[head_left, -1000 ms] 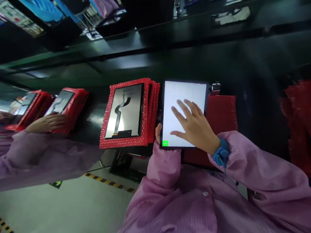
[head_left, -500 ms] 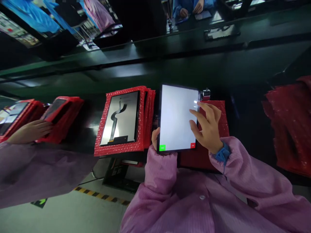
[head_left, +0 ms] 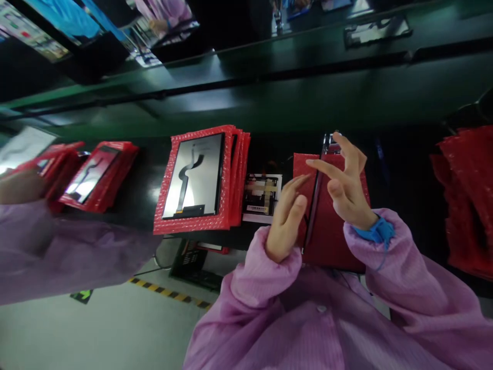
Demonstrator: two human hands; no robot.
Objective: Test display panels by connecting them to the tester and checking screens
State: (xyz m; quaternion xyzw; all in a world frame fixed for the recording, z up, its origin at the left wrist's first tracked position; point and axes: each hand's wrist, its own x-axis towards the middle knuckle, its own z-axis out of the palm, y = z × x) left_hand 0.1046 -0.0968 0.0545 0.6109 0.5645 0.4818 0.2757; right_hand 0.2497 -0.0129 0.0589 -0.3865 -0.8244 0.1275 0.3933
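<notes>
Between my hands a thin dark display panel (head_left: 313, 205) is turned nearly edge-on, so its screen face no longer shows. My left hand (head_left: 287, 218) is at its left side, fingers extended along it and thumb apart; exact contact is hard to see. My right hand (head_left: 350, 187), with a blue wrist strap, is at its right, the index finger crossing over the upper part of the panel. Under both hands lies a dark red mat (head_left: 346, 231) with a metal clip (head_left: 332, 143) at its top.
Left of my hands, a display with a ribbon cable (head_left: 202, 174) tops a stack of red bubble bags (head_left: 234, 180). A small circuit piece (head_left: 262, 195) lies beside it. More red bags (head_left: 473, 205) are at the right. A co-worker's hand (head_left: 23, 185) reaches over stacks at far left.
The panel has turned from screen-up, lit white, to nearly edge-on. My left hand has come out from beneath it into view. The co-worker's hand has moved left and up.
</notes>
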